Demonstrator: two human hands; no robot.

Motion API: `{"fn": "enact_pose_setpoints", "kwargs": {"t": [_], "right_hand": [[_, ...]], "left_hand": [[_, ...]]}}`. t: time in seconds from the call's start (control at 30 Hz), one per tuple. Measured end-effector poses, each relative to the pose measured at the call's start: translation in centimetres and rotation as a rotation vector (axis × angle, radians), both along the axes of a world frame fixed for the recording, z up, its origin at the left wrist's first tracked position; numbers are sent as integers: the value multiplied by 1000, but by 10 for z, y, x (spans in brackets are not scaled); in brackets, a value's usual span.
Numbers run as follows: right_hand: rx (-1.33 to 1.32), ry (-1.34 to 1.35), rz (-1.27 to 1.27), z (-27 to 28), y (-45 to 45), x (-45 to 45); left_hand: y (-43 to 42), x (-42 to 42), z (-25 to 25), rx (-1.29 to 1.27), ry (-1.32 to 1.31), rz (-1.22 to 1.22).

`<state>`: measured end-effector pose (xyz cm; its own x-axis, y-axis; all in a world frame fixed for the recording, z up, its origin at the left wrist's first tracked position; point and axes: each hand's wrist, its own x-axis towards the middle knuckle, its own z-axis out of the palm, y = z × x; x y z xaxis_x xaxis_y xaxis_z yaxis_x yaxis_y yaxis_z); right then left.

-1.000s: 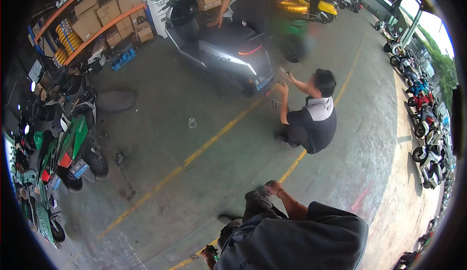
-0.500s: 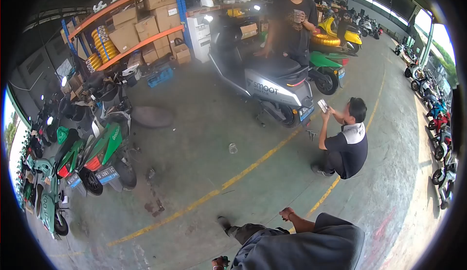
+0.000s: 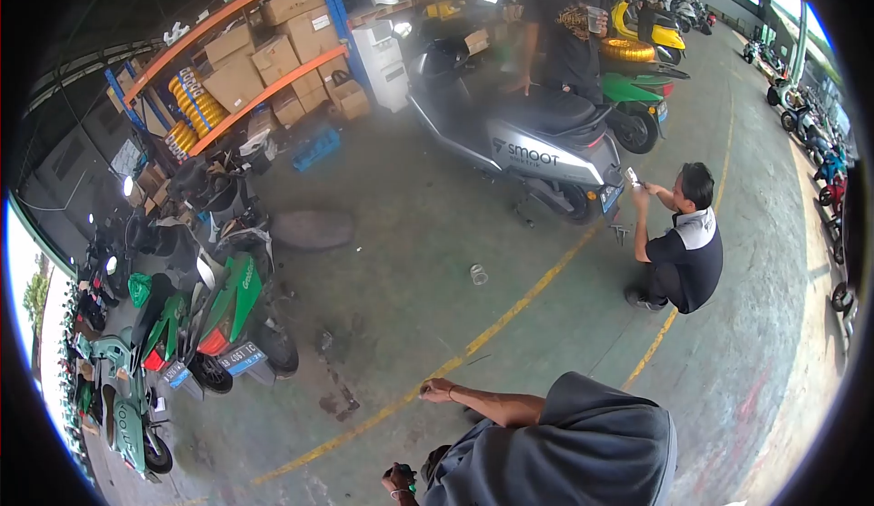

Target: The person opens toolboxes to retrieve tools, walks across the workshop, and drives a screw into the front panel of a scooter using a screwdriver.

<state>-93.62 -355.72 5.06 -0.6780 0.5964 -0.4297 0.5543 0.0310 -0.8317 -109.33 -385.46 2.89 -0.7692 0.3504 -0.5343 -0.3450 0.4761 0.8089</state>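
Observation:
My right hand (image 3: 437, 389) is out in front of my body above the yellow floor line, with its fingers curled in and a thin band at the wrist. Nothing shows in it. Lower down, my left hand (image 3: 398, 479) is closed round a small dark object with a bit of green, too small to name. My dark grey top (image 3: 564, 442) fills the bottom of the view. Both hands are apart from the vehicles. Further off stands a silver-grey scooter (image 3: 533, 153) marked "smoot".
A crouching person (image 3: 687, 242) holds a phone-like object behind the scooter. Another person (image 3: 564, 32) stands beyond it with a cup. Green scooters (image 3: 228, 306) are parked at left. A loose dark seat (image 3: 312, 230), a clear ring-like object (image 3: 478, 275) and a blue crate (image 3: 316, 149) lie on the floor.
My right hand has swung left and forward. My left hand has risen slightly into view. The surroundings have shifted to the right as my head turned.

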Motion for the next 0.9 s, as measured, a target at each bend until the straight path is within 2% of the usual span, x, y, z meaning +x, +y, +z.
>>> {"fn": "enact_pose_setpoints", "kwargs": {"t": [0.07,0.13,0.17,0.2,0.23,0.27,0.3,0.33,0.37,0.43,0.47,0.5,0.53,0.6,0.73,0.9], "right_hand": [[-158,96,97,29,-7,-22],[-190,133,147,68,-15,-25],[-225,175,207,77,-16,-24],[-223,166,192,78,-13,-22],[-145,199,217,79,-10,-17],[-71,230,242,76,-10,-12],[-59,234,189,62,-7,-7],[-84,219,133,60,-4,1],[-109,167,71,66,0,9],[-103,128,-42,82,5,24],[-74,142,-89,86,5,27],[-78,148,-112,102,7,27],[-65,121,-123,126,5,28],[-61,81,-142,133,-5,19],[47,28,-255,100,-15,-16],[79,-19,-386,90,-20,-62]], "left_hand": [[47,-10,30,-16,7,-131],[97,-12,57,-22,21,-282],[117,-15,54,9,27,-347],[135,-25,29,108,126,-432],[154,-38,-7,89,189,-542],[174,-35,-19,207,158,-538],[194,-29,-18,180,125,-550],[212,-22,-1,126,154,-639],[228,1,67,-45,314,-699],[251,5,58,-46,274,-812],[257,17,101,-32,220,-860],[263,10,70,-49,303,-963],[266,13,82,-34,254,-999],[272,-3,29,82,257,-1125],[287,-28,55,29,258,-1169],[297,-68,39,-3,318,-1181]]}}
